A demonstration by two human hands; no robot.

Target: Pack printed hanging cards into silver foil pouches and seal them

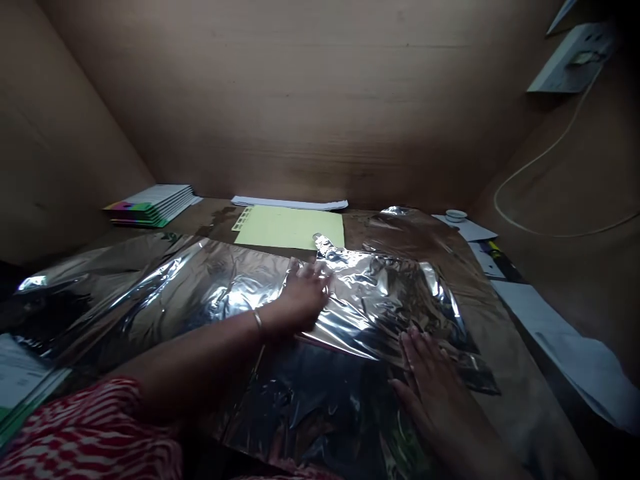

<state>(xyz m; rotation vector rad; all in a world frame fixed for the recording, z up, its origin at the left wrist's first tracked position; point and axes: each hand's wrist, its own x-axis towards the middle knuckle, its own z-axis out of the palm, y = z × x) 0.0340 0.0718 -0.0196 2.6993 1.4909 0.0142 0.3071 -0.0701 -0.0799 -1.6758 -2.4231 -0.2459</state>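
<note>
My left hand (304,298) lies open on the crinkled silver foil (373,300) spread across the wooden desk (520,373), my right hand (425,383) flat with fingers spread on it, neither gripping, since light, even palm pressure suits thin foil.

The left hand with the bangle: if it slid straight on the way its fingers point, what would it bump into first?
The left hand would probably meet the crumpled ridge of silver foil just past its fingertips, though depth is hard to judge from this view.
</note>
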